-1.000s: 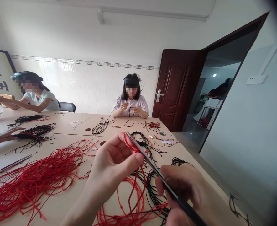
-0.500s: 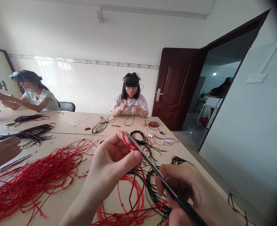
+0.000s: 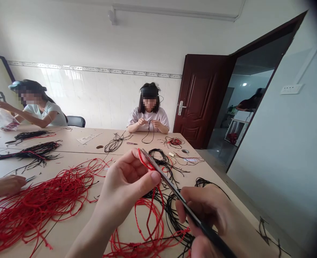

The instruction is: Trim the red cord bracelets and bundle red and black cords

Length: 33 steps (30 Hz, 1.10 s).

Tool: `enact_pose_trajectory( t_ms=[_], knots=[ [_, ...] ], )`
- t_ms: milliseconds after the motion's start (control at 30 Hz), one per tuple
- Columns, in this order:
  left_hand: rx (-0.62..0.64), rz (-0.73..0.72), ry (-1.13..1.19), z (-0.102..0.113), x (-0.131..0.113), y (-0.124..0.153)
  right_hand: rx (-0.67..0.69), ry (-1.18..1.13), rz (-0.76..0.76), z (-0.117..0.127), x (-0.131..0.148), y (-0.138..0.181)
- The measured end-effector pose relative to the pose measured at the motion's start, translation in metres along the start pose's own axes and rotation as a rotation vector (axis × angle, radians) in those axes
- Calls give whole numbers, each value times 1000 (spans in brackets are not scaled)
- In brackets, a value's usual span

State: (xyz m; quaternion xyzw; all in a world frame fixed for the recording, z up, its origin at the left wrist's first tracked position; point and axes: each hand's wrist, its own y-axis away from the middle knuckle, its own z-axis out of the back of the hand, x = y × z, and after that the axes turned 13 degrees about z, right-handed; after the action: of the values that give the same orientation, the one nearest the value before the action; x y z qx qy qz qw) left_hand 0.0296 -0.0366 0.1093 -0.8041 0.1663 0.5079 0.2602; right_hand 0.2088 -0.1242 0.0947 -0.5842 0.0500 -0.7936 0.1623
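Note:
My left hand (image 3: 133,181) pinches a red braided cord (image 3: 145,160) between thumb and fingers. One loop of it stands up by the fingertips, and more of the cord hangs below the thumb. My right hand (image 3: 209,211) is closed around a long, slim metal tool (image 3: 171,185) with a dark handle, seen edge-on. Its exact kind is unclear. The tool's tip lies against the red cord, right beside my left thumb and index fingertip. Underneath both hands are loose loops of red cord (image 3: 137,246) and a bundle of black cord (image 3: 174,213).
A big tangle of red cords (image 3: 48,200) covers the table's left side; black cord bundles (image 3: 26,152) lie behind it. At the left edge a co-worker's hand (image 3: 6,186) holds a pointed metal tool. Two people sit across the table (image 3: 115,126). A brown door (image 3: 201,100) stands open.
My hands keep nearly the same pose, with the tool tip still at the cord. On the left, the co-worker's hand has come down onto the metal tool. Another person's plastic bag has shifted right.

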Motion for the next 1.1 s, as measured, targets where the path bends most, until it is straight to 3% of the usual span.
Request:
enact_pose_trajectory(
  t_ms=[233, 400, 733, 1100],
  knots=[
    [-8, -1, -6, 1, 1, -1, -37, -81, -64, -6, 5, 2],
    [19, 2, 21, 2, 1, 0, 15, -40, -30, -3, 4, -2],
    [-11, 4, -25, 1, 0, 0, 41, -177, -147, -2, 16, -1],
    [48, 19, 59, 2, 1, 0, 10, -168, -93, -2, 8, -1]
  ],
)
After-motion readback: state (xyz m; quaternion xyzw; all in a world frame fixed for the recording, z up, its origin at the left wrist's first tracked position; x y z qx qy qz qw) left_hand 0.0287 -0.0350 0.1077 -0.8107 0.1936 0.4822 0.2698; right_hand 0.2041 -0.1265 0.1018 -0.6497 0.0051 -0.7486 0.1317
